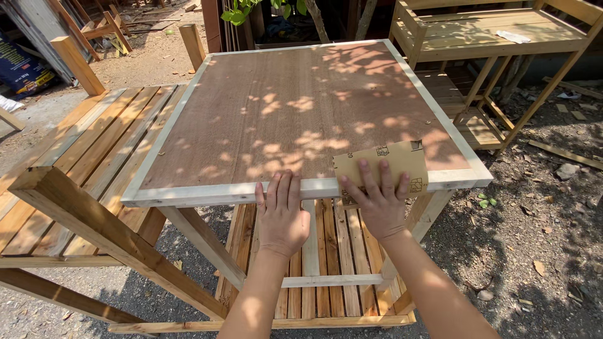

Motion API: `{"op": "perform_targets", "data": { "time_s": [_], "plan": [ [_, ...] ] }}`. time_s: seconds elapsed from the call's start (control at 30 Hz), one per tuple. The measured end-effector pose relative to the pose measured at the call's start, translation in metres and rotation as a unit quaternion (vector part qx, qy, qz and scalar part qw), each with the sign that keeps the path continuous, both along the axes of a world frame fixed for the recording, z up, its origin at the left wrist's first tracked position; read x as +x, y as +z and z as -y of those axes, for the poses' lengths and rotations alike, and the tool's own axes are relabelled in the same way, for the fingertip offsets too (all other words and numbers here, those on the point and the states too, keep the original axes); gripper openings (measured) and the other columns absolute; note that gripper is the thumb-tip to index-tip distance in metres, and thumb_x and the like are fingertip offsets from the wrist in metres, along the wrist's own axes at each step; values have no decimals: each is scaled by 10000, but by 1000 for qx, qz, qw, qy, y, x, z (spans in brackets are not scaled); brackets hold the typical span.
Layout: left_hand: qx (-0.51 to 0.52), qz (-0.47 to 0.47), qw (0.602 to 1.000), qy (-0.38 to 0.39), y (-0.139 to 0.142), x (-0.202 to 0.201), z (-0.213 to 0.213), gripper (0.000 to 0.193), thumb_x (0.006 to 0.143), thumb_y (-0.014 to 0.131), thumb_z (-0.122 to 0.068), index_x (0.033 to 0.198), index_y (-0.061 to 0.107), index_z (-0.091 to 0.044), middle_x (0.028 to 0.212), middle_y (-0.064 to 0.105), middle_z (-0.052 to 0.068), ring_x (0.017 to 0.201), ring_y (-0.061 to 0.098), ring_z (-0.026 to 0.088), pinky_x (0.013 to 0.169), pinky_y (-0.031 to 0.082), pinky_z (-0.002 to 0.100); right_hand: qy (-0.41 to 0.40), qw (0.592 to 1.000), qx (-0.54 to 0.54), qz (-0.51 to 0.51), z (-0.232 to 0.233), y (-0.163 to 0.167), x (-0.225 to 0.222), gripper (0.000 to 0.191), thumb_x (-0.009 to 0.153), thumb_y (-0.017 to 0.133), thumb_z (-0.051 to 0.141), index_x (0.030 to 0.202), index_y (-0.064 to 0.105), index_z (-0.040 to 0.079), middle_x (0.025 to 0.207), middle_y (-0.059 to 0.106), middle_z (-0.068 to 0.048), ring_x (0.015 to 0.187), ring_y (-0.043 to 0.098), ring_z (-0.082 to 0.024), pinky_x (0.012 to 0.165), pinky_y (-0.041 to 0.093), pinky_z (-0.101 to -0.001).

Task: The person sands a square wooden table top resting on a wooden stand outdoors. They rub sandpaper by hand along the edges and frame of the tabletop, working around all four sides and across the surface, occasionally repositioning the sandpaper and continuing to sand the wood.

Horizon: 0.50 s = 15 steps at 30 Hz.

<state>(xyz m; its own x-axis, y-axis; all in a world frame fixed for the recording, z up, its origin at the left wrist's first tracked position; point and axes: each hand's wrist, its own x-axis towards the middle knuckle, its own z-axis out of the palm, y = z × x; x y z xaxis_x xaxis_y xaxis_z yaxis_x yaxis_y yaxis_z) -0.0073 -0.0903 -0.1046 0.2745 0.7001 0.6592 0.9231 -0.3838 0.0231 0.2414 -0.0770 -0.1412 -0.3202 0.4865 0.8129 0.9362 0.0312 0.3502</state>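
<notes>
Your right hand (379, 204) lies flat on a sheet of sandpaper (383, 168). Your fingers are spread wide and press it down. You are not gripping it, just holding it under your palm and fingers. The sandpaper sits at the near edge of the tabletop (295, 113), right under that hand, and one bit of it folds down over the pale wooden frame (220, 193).

Your left hand (281, 216) rests just beside your right hand, on the same pale frame. Its fingers are close together and flat, and it holds nothing.

The sandpaper looks thin, light and bendy, like stiff paper. The top side is smooth tan paper with small printed marks. The rough side probably faces down, so it should grab the wood and not slide by itself. It could crease or tear if you pull hard on one corner. A flat hand on the middle, as you have now, looks like the best hold.

The tabletop is a big square board, brown and a little dull, with a light wood strip all round. It looks hard and stiff. Leafy shadows and sun spots fall on it.

Below your hands is a shelf of wooden slats (326, 263). Far past your right hand stands a pale wooden rack (496, 31). Out past your left hand lies a slatted bench (94, 144). The ground (540, 238) is dirt with dry leaves and small stones.
</notes>
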Motion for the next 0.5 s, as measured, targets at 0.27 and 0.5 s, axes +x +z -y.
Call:
{"op": "perform_targets", "data": {
  "time_s": [0.27, 0.5],
  "plan": [
    [-6, 9, 1000, 27, -1, 9, -2, 796, 792, 594, -310, 1514, 363, -67, 1488, 399, 124, 1468, 294, 319, 1265, 53, 598, -13, 983, -21, -184, 24, -3, 130, 697, 1087, 535, 75, 1717, 258, 185, 1788, 143, -285, 1642, 50, -579, 1244, -54, -700],
    [24, -3, 999, 38, 2, 7, 0, 781, 767, 595, -266, 1496, 396, -70, 1503, 415, 113, 1455, 324, 305, 1264, 95, 581, 88, 990, -87, -65, 8, 3, -50, 753, 985, 547, 125, 1679, 303, 287, 1742, 194, -123, 1609, 60, -411, 1256, -87, -648]
  ]
}}
